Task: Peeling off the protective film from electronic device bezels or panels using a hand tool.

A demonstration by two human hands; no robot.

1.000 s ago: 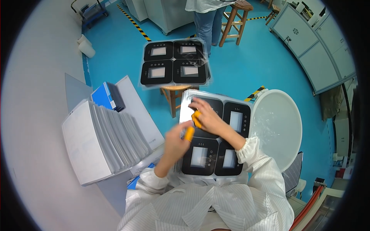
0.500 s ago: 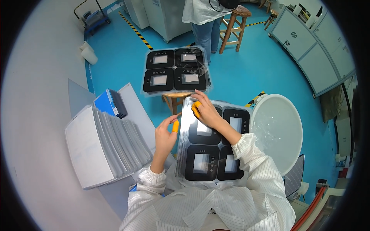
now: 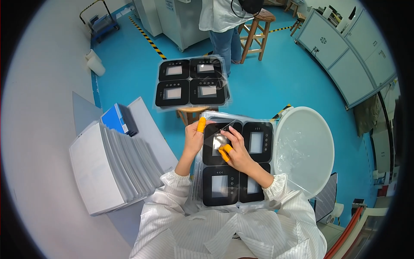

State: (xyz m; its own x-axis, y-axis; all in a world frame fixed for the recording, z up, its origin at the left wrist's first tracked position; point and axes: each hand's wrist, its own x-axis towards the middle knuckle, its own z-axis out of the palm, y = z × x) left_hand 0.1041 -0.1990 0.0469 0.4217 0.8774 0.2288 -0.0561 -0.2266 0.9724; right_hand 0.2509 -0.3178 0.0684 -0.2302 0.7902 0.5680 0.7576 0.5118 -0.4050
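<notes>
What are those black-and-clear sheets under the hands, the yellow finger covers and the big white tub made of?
Black-and-clear sheets: probably glossy plastic, since they look thin and catch glare.
Yellow finger covers: perhaps rubber, because they fit snugly and look mostly matte.
White tub: likely smooth plastic, judging by its even colour and rounded rim.

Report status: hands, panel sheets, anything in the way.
Left hand at upper-left edge of panel-sheet stack. Right hand over its upper-left black panel, grip unclear, partly blocking view. Round white tub close by, right of stack.
</notes>
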